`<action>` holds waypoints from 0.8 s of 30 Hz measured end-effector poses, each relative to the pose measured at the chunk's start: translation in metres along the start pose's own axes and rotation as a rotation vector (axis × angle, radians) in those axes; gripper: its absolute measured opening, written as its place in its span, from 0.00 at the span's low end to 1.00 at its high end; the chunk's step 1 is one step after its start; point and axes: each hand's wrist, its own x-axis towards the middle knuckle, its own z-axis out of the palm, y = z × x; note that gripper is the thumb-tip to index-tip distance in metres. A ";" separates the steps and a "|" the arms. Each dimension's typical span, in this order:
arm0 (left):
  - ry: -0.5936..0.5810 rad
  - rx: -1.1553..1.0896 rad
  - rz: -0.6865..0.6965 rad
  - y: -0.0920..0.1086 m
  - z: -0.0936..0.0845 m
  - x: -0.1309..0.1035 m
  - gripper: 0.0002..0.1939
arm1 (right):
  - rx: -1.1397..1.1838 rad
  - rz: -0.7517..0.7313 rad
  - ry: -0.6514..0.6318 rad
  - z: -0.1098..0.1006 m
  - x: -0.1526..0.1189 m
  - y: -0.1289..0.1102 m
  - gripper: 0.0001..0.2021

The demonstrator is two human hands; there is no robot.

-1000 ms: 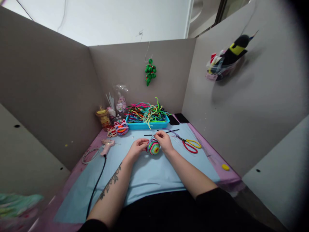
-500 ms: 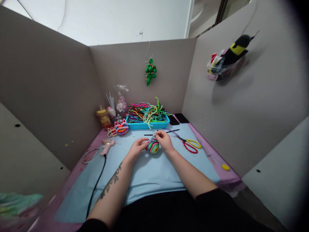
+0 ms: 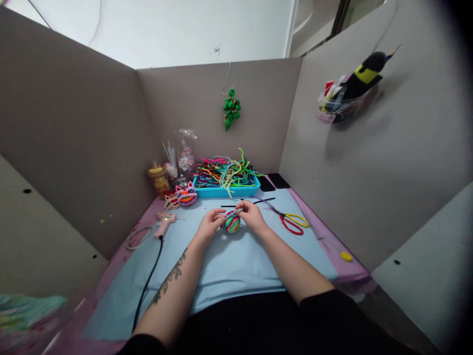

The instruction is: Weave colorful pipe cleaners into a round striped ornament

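A rounded, striped pipe-cleaner piece [image 3: 232, 225] in pink, green, yellow and blue is held between my two hands above the blue cloth. My left hand [image 3: 211, 224] grips its left side with bent fingers. With thumb and fingers pinched, my right hand [image 3: 252, 216] holds a greyish-lilac pipe cleaner [image 3: 236, 212] at the piece's upper edge. Dark pipe cleaners [image 3: 266, 200] lie just beyond my hands. To the right rest scissors [image 3: 291, 223] with one red and one yellow handle, their blades partly over a purple strand.
A blue tray [image 3: 225, 192] heaped with colourful pipe cleaners stands at the back. Left of it sit cat-faced pieces [image 3: 186, 194] and a jar [image 3: 159, 181]. A pink glue gun [image 3: 164, 224] with a black cord lies at left. Grey partitions enclose the table; a yellow disc [image 3: 346, 256] lies right.
The striped piece has tilted and shifted slightly left and up between my hands. My right hand has turned a little, bringing the lilac strand flatter along the top edge.
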 end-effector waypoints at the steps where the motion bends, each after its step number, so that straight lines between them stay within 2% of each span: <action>1: -0.004 -0.004 -0.006 0.001 0.001 0.000 0.22 | 0.022 0.012 0.001 0.001 0.000 0.000 0.06; 7: 0.007 0.008 -0.045 0.005 0.004 -0.002 0.20 | -0.070 -0.036 0.000 0.008 -0.006 -0.001 0.05; 11: 0.065 0.012 -0.025 0.002 0.002 0.000 0.19 | -0.117 -0.091 -0.015 0.006 -0.007 -0.009 0.08; 15: 0.097 0.020 -0.005 0.000 -0.001 0.002 0.18 | -0.110 -0.150 0.044 0.001 -0.005 -0.012 0.11; 19: 0.096 0.025 -0.009 0.000 0.000 0.001 0.17 | -0.089 -0.115 0.065 0.000 -0.003 -0.007 0.06; 24: 0.060 0.019 -0.034 -0.002 0.001 0.002 0.18 | 0.072 -0.051 0.065 0.010 -0.004 -0.001 0.05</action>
